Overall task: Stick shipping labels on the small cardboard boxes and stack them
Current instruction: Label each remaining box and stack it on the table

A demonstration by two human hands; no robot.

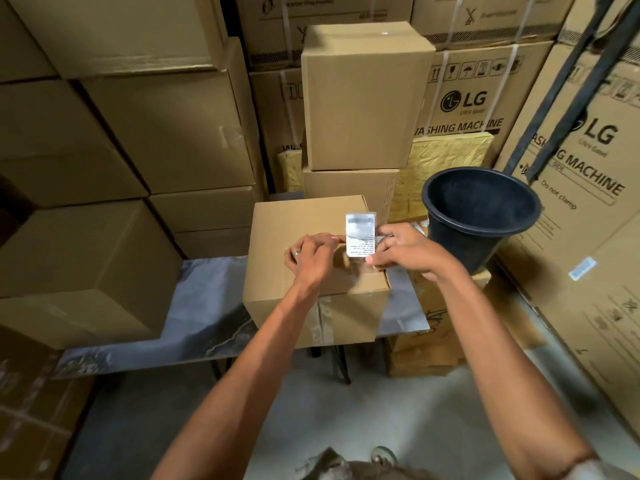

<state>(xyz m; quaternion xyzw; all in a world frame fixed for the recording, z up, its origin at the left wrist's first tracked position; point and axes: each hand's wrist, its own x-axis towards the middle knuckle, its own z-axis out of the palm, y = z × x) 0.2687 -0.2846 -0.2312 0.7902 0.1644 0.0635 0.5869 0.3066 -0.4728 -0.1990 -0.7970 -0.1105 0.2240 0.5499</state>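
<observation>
A small cardboard box (294,223) stands on a grey marbled table (207,285). Above its right part I hold a white shipping label (361,235) with printed text facing me. My right hand (403,249) pinches the label's right edge between thumb and fingers. My left hand (310,256), a ring on one finger, pinches at the label's left edge over the box top. Behind the box rises a stack of two plain cardboard boxes (363,98).
A black plastic bucket (478,216) stands right of the box on a low carton. Large cartons wall in the left side (121,133), and printed washing-machine cartons (571,202) line the right and back. Bare concrete floor (346,410) lies beneath the table.
</observation>
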